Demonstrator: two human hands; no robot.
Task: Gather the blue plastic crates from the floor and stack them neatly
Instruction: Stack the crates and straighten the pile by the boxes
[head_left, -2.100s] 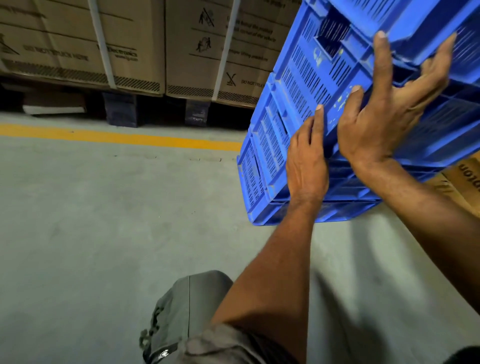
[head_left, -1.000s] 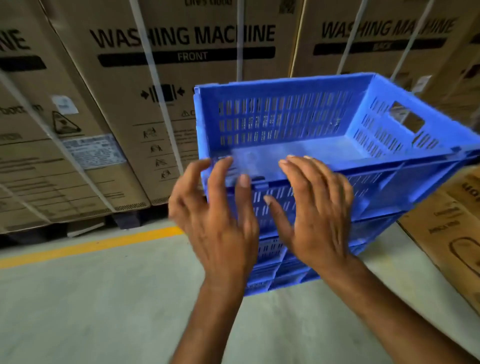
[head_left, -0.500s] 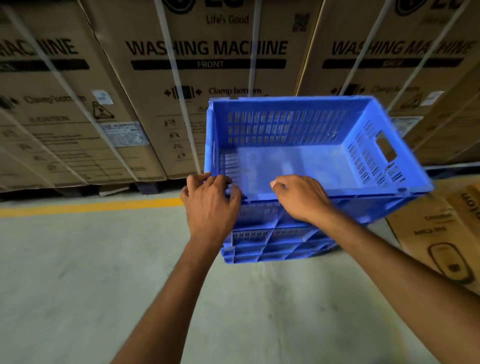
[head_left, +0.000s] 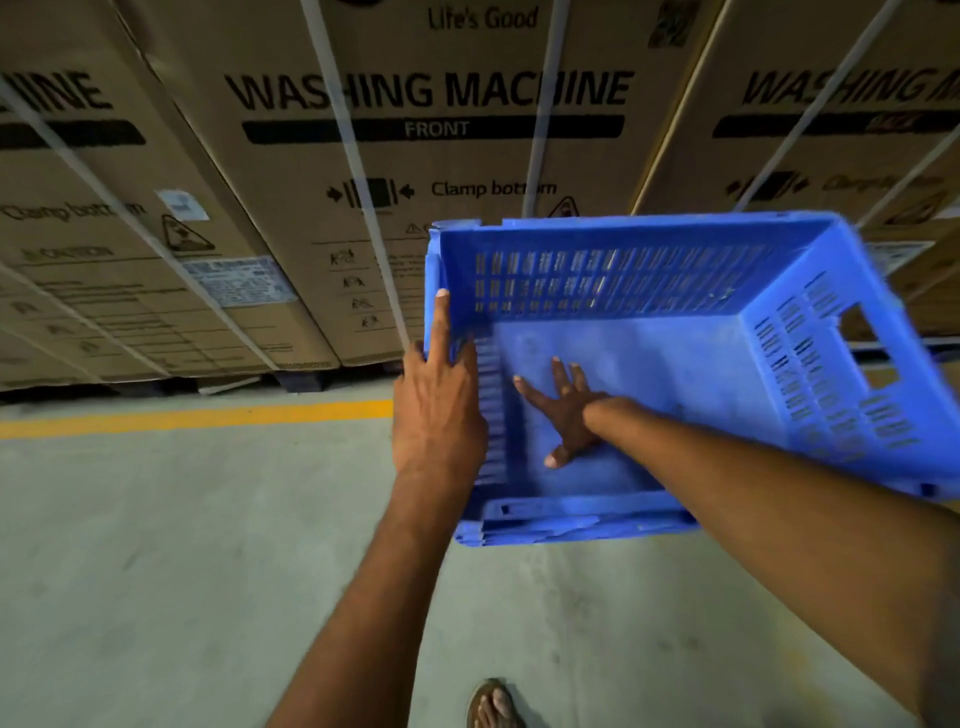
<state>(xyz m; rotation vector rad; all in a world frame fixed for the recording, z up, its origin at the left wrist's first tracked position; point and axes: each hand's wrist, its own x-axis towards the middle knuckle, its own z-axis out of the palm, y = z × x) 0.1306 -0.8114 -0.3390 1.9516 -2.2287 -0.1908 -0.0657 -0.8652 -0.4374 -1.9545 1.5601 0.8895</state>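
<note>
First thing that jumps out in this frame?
The blue crate, open side up at centre right, dominates the view. The right hand is spread flat on its floor, while the left hand lies along its left wall. Behind it stands a row of strapped washing machine cartons, with a yellow floor line in front of them.

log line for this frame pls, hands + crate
left hand: flat on top crate left wall | right hand: open, inside on crate floor | crate: on stack | phase: seating
</note>
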